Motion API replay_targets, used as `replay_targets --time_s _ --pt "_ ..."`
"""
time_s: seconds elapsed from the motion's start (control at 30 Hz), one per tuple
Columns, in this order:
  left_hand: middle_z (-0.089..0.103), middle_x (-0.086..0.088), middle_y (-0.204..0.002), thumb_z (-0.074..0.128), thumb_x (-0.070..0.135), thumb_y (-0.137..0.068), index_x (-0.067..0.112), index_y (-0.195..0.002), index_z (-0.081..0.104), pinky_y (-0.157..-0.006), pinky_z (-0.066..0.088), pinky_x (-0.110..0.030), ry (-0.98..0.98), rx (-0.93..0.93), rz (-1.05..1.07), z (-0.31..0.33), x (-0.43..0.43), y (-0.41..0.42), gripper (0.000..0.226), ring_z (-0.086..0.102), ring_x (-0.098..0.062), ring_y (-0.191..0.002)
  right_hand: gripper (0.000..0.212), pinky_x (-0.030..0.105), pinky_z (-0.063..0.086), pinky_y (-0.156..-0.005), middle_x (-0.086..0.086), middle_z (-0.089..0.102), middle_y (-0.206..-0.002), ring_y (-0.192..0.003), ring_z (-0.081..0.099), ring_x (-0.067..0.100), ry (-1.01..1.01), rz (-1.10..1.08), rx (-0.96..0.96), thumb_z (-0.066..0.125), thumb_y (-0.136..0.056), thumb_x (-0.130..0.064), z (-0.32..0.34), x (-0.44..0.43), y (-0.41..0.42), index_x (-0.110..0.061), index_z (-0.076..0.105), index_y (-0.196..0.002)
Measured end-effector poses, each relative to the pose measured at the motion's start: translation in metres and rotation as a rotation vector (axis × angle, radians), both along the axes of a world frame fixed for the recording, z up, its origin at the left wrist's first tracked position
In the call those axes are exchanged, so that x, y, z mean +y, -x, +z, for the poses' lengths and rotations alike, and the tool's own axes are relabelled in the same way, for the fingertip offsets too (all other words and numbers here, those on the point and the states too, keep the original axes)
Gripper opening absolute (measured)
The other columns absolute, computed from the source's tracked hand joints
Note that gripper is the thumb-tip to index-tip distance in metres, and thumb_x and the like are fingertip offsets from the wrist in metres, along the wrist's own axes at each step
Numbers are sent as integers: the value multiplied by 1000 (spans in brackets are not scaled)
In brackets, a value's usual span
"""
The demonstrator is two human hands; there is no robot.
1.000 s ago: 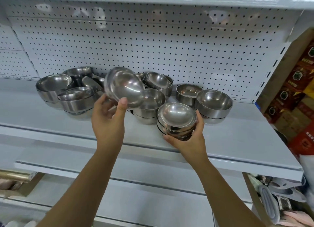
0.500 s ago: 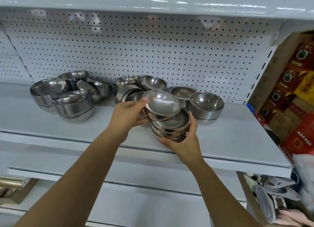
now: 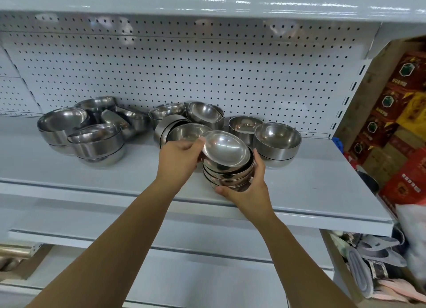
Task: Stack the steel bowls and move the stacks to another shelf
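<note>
On shelf (image 3: 299, 188): top bowl (image 3: 227, 149) gripped by L hand (image 3: 178, 156), stack (image 3: 228, 174) by R hand (image 3: 247, 188); red boxes' (image 3: 391, 114) print illegible.

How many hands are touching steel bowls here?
2. The left hand holds the tilted top bowl by its rim. The right hand cups the stack beneath it, near the shelf front. Neither is hidden.
</note>
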State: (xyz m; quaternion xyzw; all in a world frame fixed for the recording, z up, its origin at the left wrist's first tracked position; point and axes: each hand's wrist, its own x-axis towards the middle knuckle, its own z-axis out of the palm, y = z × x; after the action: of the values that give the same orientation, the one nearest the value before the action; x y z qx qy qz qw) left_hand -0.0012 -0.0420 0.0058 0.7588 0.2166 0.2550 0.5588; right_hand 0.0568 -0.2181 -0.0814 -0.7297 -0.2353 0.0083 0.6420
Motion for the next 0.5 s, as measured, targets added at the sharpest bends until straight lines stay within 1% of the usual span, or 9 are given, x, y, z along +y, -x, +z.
replay_targets --time_s 0.1,0.17,0.23,0.3,0.37,0.43,0.5 --pt "72 -21 -78 63 50 -91 0 -83 74 -81 61 -52 -83 -11 -3 -8 -2 -4 52 70 -38 -83 126 26 44 -113 -27 48 -147 -137 48 -5 -3 -2 4 99 -48 -56 0 0 0 -68 17 -143" --pt "70 -25 -81 61 55 -90 -5 -84 71 -76 60 -55 -112 -21 -11 -14 1 -5 60 69 -41 -83 127 31 45 -115 -25 48 -148 -137 48 -3 -4 0 4 99 -49 -54 1 -1 0 -62 19 -148" --pt "72 -19 -76 61 57 -91 1 -79 74 -73 61 -54 -129 -11 -19 -16 4 -6 59 71 -38 -80 131 36 44 -116 -22 47 -150 -139 47 0 0 0 7 100 -51 -51 1 -1 0 -52 19 -154" --pt "75 -6 -71 64 58 -92 11 -74 78 -74 62 -50 -151 3 -37 -14 6 -5 52 74 -26 -74 132 39 45 -116 -20 47 -151 -140 47 1 1 -11 11 101 -53 -48 1 0 0 -48 19 -156" --pt "75 1 -68 67 53 -92 15 -74 79 -74 63 -46 -196 -23 -47 -12 7 -3 44 74 -17 -70 132 41 46 -115 -21 49 -150 -139 48 2 -2 -34 17 102 -53 -45 0 1 1 -47 20 -157" --pt "74 1 -65 69 48 -92 16 -72 77 -71 62 -44 -240 -83 -16 -7 11 -4 39 72 -18 -65 132 41 47 -115 -22 51 -148 -138 50 2 -16 -61 23 102 -52 -43 -1 2 1 -46 21 -157" --pt "72 -1 -65 71 43 -93 14 -72 75 -69 60 -41 -294 -146 17 0 17 -9 36 69 -21 -65 135 42 46 -116 -20 50 -150 -139 49 3 -40 -90 31 102 -50 -49 -2 3 0 -46 21 -158"
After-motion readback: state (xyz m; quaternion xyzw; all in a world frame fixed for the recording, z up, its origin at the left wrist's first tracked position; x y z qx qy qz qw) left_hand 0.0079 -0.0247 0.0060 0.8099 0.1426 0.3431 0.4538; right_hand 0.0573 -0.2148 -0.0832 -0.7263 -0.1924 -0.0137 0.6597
